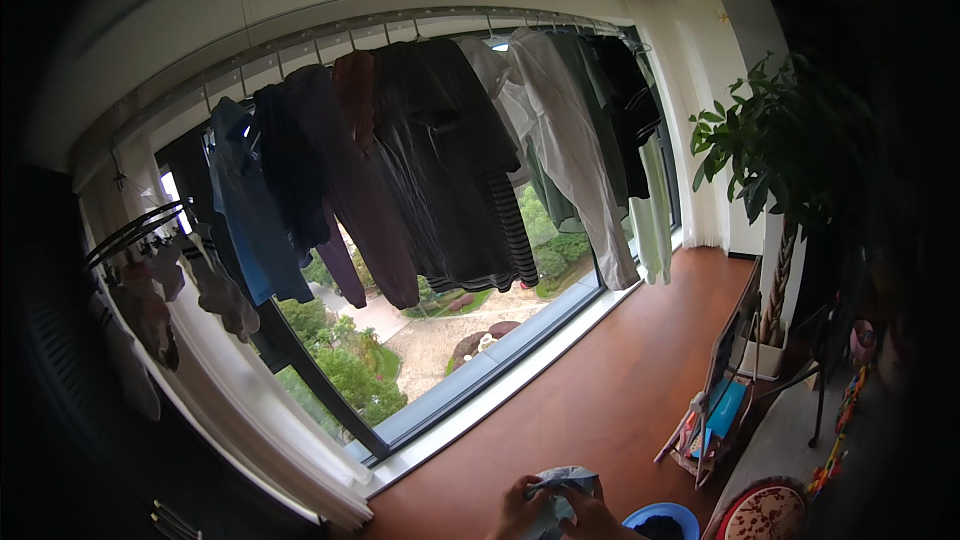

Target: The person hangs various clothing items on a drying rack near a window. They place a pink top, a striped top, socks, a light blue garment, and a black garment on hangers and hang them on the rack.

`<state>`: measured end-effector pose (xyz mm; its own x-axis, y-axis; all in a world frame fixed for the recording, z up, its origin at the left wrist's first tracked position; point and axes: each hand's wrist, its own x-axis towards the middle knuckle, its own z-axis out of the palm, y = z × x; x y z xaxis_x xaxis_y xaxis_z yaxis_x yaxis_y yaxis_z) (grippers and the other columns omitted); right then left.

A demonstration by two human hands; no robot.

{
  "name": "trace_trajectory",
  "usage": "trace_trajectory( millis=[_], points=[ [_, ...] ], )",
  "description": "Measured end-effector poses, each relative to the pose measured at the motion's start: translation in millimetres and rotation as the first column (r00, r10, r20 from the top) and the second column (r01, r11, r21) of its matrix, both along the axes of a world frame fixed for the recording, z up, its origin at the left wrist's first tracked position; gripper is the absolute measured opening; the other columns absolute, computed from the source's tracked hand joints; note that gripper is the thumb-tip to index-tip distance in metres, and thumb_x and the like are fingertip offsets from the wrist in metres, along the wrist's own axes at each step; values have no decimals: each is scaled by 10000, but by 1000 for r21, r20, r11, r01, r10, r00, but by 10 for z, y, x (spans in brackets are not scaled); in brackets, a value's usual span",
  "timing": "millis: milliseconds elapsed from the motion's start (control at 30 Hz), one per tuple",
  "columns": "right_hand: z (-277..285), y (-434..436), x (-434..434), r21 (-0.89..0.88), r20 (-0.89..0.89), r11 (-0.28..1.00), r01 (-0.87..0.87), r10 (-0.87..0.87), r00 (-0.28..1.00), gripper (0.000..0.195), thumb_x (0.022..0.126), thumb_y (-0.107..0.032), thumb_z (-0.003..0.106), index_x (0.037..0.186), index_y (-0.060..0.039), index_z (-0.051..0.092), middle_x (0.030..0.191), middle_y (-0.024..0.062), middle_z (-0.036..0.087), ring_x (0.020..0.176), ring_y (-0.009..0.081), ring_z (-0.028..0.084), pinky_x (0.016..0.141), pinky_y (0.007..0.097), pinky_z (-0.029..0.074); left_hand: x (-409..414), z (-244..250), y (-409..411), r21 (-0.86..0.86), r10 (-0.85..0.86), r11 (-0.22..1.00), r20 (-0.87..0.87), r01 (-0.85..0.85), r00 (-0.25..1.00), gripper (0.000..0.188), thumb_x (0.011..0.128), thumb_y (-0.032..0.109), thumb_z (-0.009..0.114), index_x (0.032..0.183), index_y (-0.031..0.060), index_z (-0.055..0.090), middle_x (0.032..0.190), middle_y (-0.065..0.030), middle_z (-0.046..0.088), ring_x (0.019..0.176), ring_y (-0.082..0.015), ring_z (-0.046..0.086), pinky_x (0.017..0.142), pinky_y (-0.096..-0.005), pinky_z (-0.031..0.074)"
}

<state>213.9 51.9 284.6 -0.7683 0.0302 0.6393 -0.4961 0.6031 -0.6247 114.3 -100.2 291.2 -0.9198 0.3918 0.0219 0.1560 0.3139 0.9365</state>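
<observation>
At the bottom middle, my left hand (517,508) and my right hand (589,511) both grip a light blue-grey cloth garment (564,477), bunched between them. A blue plastic basin (690,517) with dark cloth (660,528) in it stands just right of my right hand, partly cut off by the picture's lower edge. Above and ahead, a row of clothes hangs from a ceiling drying rail (296,43): a blue garment (259,217), a dark grey shirt (442,180), light trousers (574,157) and several others.
Socks (217,289) hang from a round clip hanger (139,229) at the left, by a white curtain (247,420). A large window lies behind the clothes. At the right are a potted plant (761,356), a folding rack (701,427) holding boxes, and a round red-rimmed stool or cushion (765,514).
</observation>
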Motion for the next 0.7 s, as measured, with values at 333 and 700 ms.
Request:
trace_trajectory(
  millis=[333, 700],
  points=[
    [-445, 650, 112, 645, 22, 755, 122, -177, 984, 403, 871, -263, 624, 1205, -106, 460, 1050, 134, 598, 946, 258, 601, 802, 486, 467, -725, 88, -650, 139, 16, 990, 55, -23, 998, 322, 730, 1, 708, 999, 57, 540, 826, -78, 623, 737, -191, 610, 648, -303, 502],
    [-614, 954, 23, 510, -170, 850, 133, -52, 984, 373, 696, -113, 641, 940, -122, 359, 761, 92, 429, 744, 239, 493, 685, 410, 387, -1266, -1446, -1020, -534, 139, 760, -425, -372, 894, 215, 744, 164, 674, 901, 22, 639, 766, -151, 637, 827, -324, 637, 736, -377, 503]
  ],
)
